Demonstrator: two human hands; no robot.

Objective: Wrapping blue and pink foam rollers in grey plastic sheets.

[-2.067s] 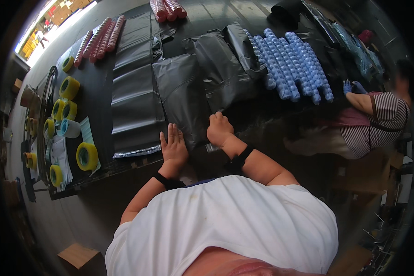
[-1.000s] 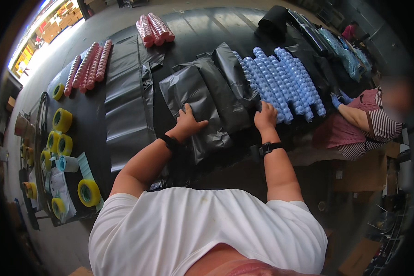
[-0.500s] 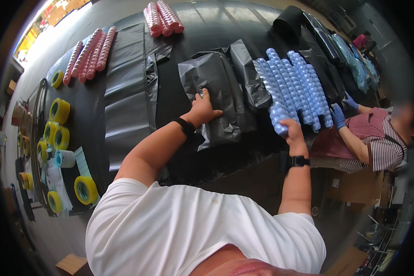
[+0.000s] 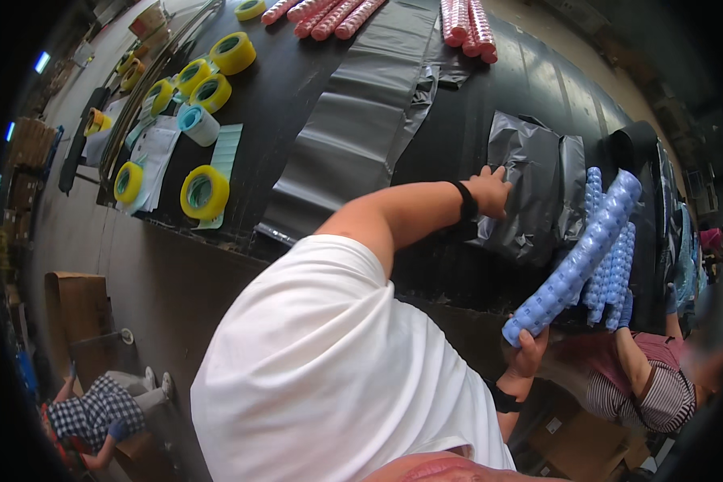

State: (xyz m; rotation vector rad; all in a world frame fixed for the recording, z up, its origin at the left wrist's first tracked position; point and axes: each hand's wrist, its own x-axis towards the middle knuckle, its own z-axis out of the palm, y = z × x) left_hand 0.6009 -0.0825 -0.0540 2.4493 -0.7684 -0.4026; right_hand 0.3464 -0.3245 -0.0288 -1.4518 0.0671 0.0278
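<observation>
My right hand (image 4: 527, 353) grips the near end of a long blue roll of bubble wrap (image 4: 578, 253), which slants up and away over the table's near edge. My left hand (image 4: 488, 193) has its fingers apart at the left side of a grey plastic mailing bag (image 4: 530, 173); whether it presses on the bag cannot be told. More blue bubble-wrap rolls (image 4: 617, 273) lie to the right, partly hidden behind the held one. A co-worker's blue-gloved hand (image 4: 625, 309) is beside them.
Grey plastic sheeting (image 4: 341, 128) lies across the black table (image 4: 257, 173). Pink bubble-wrap rolls (image 4: 467, 28) are at the far side. Several yellow tape rolls (image 4: 205, 193) and papers sit left. A striped-sleeved co-worker (image 4: 643, 386) stands right; another person (image 4: 96, 418) is lower left.
My right hand has lifted one blue roll off the group and drawn it nearer. The view has swung left. My left hand has shifted from the bag's top toward its left edge.
</observation>
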